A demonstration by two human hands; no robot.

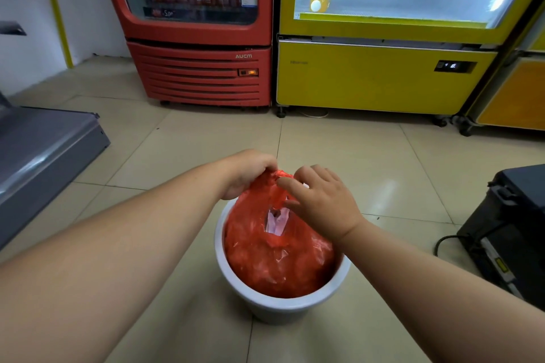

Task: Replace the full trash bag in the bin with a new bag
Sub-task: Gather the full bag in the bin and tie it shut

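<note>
Red trash bag (pixel 265 259), top pinched by left fingers (pixel 265 164), right fingers (pixel 290 186) spread against it.

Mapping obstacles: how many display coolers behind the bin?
3: red cooler back left, yellow cooler right beside it, orange-fronted cooler cut off at the right edge. More may lie off-frame.

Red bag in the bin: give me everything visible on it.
The red bag is thin, glossy, crinkled plastic, bulging full inside the pale bin, rising above its rim. The left hand grips its gathered top; the right hand touches it alongside. A gap near the top shows white paper inside.
</note>
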